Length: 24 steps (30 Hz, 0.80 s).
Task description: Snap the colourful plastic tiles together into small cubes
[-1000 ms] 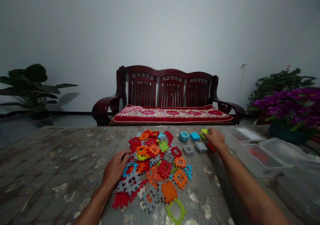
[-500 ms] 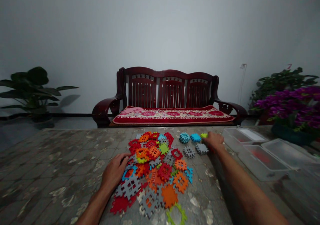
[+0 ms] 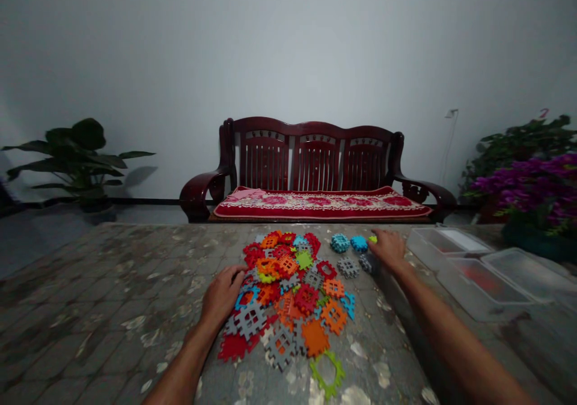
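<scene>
A heap of notched plastic interlocking tiles (image 3: 307, 297) in red, orange, grey, blue and lime green lies on the table. My left hand (image 3: 222, 294) rests at the heap's left edge, fingers stretched out and thumb apart, holding nothing. Farther right, my right hand (image 3: 388, 250) has its thumb and forefinger around a small lime-green tile piece (image 3: 372, 239); the palm hides the rest of it. Beside that hand are a blue stack (image 3: 359, 244) and a teal stack (image 3: 339, 243). Nearer me sit a grey stack (image 3: 348, 267) and another grey stack (image 3: 365, 264), partly covered by the hand.
Clear plastic boxes (image 3: 484, 304) stand on the right, something red showing inside. Purple flowers (image 3: 532, 188) in a pot are beyond them. A patterned cloth (image 3: 112, 309) covers the table. Behind it stands a wooden bench (image 3: 318, 164); a leafy plant (image 3: 83, 158) is at left.
The view has turned slightly left, shifting everything rightward. My right hand has edged left over the lime-green piece and the right grey stack. My left hand stays by the heap.
</scene>
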Each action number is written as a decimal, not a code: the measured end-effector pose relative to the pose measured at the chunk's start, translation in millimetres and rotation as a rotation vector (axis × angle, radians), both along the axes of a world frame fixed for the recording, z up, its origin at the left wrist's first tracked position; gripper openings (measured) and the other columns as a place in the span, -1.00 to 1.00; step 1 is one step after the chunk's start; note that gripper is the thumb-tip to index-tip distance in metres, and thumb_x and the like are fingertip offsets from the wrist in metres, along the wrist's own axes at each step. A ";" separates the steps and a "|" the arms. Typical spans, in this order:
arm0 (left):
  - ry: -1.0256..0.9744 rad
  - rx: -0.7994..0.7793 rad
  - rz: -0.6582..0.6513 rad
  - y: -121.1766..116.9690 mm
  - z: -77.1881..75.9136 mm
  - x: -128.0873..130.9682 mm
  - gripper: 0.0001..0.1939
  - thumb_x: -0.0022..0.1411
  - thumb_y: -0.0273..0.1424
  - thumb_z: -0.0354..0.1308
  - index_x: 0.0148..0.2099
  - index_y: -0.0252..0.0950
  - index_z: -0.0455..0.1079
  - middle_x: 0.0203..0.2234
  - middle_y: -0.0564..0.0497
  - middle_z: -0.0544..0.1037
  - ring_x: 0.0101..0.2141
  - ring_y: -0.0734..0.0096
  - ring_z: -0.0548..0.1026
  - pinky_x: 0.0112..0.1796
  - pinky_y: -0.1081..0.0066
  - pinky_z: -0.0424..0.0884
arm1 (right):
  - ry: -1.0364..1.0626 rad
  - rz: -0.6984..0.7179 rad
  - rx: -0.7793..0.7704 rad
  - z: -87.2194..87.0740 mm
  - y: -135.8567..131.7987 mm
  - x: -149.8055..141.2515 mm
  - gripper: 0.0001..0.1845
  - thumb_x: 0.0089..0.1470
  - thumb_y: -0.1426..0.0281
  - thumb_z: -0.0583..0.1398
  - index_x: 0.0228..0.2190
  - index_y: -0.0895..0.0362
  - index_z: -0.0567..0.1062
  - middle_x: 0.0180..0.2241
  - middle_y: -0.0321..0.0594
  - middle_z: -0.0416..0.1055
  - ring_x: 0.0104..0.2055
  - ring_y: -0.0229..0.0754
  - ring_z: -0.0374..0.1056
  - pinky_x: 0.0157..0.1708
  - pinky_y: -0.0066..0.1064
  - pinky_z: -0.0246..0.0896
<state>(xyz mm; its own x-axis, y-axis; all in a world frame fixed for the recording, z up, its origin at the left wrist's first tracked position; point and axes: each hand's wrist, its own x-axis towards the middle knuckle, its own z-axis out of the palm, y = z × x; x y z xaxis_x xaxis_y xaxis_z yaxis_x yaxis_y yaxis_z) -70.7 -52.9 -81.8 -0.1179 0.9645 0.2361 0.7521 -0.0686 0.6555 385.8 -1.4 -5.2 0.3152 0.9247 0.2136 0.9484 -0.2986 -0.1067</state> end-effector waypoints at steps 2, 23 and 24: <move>0.000 -0.002 0.001 0.3 0.3 0.4 -0.60 0.33 -0.25 -0.06 -0.07 -0.20 0.60 -0.03 -0.07 0.67 -0.01 0.21 0.60 0.05 0.29 0.43 | 0.115 0.161 0.021 -1.0 -11.1 -20.9 -0.51 0.23 0.32 0.15 0.14 0.14 0.56 0.11 -0.01 0.55 0.15 0.08 0.44 0.11 -0.18 0.29; 0.016 0.008 -0.005 0.9 -1.4 1.3 -0.65 0.35 -0.31 -0.01 -0.04 -0.13 0.62 -0.02 0.00 0.68 0.00 0.24 0.59 0.11 0.29 0.41 | 0.259 0.804 0.024 -15.0 -61.7 -193.2 -0.71 0.17 0.32 0.29 -0.05 0.00 0.63 0.00 -0.18 0.60 0.13 0.01 0.39 0.15 -0.22 0.17; 0.018 0.006 -0.005 0.9 -1.6 1.2 -0.65 0.35 -0.31 -0.01 -0.04 -0.14 0.61 -0.02 -0.01 0.68 0.01 0.24 0.59 0.11 0.29 0.41 | 0.251 0.813 0.025 -16.1 -62.5 -193.8 -0.74 0.18 0.34 0.27 -0.08 0.00 0.63 -0.01 -0.19 0.61 0.13 0.00 0.40 0.15 -0.25 0.17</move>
<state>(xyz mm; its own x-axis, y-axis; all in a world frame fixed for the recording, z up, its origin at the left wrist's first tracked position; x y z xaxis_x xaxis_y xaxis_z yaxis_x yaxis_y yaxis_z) -69.5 -52.1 -83.4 -0.1087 0.9636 0.2441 0.7636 -0.0763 0.6412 191.9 -63.9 -21.3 -0.4038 0.8802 0.2493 0.8144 0.4700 -0.3403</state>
